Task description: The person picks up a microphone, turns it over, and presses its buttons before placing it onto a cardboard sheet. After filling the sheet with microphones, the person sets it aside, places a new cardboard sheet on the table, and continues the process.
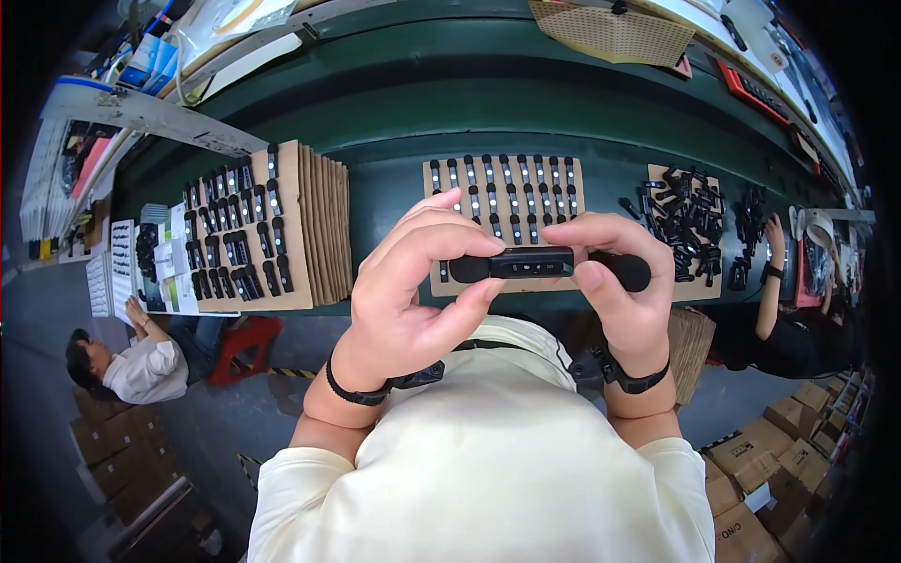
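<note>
Landmark: middle cardboard sheet (526, 287), on the dark green tabletop (385, 169).

- Black handheld device (535, 265), one: raised over the sheet's near part, level, marked face upward, probably for easy viewing. Round black tip at its left end.
- Left hand (399, 281): thumb and forefinger pinched on the device beside that tip, leaving the face uncovered.
- Right hand (627, 281): thumb and fingers clamped at the opposite end, seemingly steadying it. Black ball (633, 273) within this grip; whether joined to the device, cannot tell.
- Similar units (511, 174): on the sheet, in rows, likely for separation.
- Cardboard stack (328, 235): left of the sheet, its top layer carrying more units.
- Loose heap (685, 220): right of the sheet, unsorted.
</note>
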The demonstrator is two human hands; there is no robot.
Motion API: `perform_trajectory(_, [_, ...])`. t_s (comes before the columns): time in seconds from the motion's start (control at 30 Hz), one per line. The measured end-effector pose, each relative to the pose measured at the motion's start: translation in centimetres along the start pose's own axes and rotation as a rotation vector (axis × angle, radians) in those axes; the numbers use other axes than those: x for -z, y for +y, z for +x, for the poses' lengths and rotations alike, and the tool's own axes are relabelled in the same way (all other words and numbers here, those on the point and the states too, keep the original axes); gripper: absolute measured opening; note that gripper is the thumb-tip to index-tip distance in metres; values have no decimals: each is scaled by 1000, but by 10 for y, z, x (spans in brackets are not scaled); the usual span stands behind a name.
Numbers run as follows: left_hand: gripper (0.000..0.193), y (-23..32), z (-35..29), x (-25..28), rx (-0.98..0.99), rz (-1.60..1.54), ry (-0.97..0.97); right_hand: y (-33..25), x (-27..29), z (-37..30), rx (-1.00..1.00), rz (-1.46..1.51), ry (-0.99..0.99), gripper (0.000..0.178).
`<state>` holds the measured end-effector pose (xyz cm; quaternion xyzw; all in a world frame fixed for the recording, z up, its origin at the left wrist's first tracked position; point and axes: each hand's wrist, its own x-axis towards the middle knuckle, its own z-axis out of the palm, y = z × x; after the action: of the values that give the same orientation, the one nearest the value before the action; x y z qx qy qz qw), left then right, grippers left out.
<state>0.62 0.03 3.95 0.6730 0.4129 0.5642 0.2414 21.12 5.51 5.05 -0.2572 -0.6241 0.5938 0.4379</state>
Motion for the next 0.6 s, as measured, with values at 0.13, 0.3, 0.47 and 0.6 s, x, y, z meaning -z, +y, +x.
perform_trajectory(0.13, [30,6,0,2,-19,75,-35,-13,9,7,2,-174,-152,25])
perform_trajectory(0.3, [30,12,6,6,-23,130,-143,-19,7,9,-206,-134,-195,22])
perform_trajectory(0.47, [29,17,9,8,-33,189,-200,-26,10,17,-299,-172,-296,20])
perform_trajectory(0.6, [28,20,11,9,-29,222,-244,-30,12,20,-241,-253,-387,15])
